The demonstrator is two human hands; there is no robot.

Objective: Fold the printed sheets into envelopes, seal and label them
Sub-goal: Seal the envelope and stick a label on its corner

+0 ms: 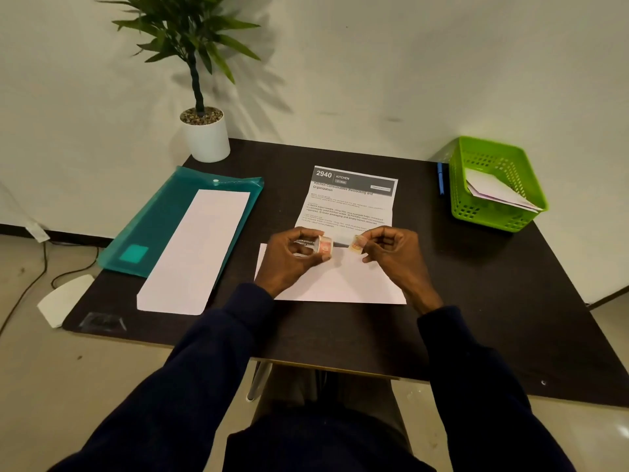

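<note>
We are holding a small roll of labels (325,247) in our left hand (289,257), fingers curled round it. Our right hand (391,250) is pinching a single loose label (356,246) between thumb and fingertips, just beside the roll. Both are hovering over the far edge of a white envelope (340,284), which is lying flat near the front edge of the table (476,301), about the middle.

The label is looking feather-light, limp and probably sticky on one face, so we are judging it best held by one corner, to keep it from curling onto itself or our fingers. The envelope is thin and will likely slide, so it may want pinning while we press the label down.

The printed sheet (350,202) is lying beyond the envelope, its near end hidden behind our hands; whether it is tucked inside we cannot tell.

Toward the left edge a second envelope (197,253) is resting on a teal plastic folder (153,226). At the far right corner a green basket (483,216) is holding folded paper, a blue pen (440,178) just beside it. A potted plant (207,137) is standing at the far left corner.
</note>
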